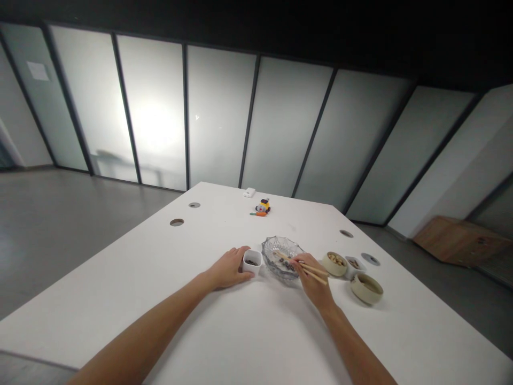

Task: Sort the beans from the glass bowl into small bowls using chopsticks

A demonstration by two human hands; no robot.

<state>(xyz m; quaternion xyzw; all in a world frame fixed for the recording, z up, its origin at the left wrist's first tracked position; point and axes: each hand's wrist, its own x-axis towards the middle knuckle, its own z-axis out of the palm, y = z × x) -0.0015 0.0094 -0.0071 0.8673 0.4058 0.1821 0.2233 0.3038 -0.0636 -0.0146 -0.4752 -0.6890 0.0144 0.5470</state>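
Observation:
My left hand is curled around the left side of a small white square cup, which stands on the table with dark bits inside. In my right hand is a pair of wooden chopsticks, held over a clear cut-glass bowl. Their tips reach down into the bowl, close to several small dark pieces. Whether the tips pinch a piece is too small to tell. The glass bowl sits just right of the white cup.
Right of my right hand stand a beige bowl of light brown pieces, a white dish and another beige bowl. Farther back lie a toy carrot, a yellow toy vehicle and a white box. The white table has round holes.

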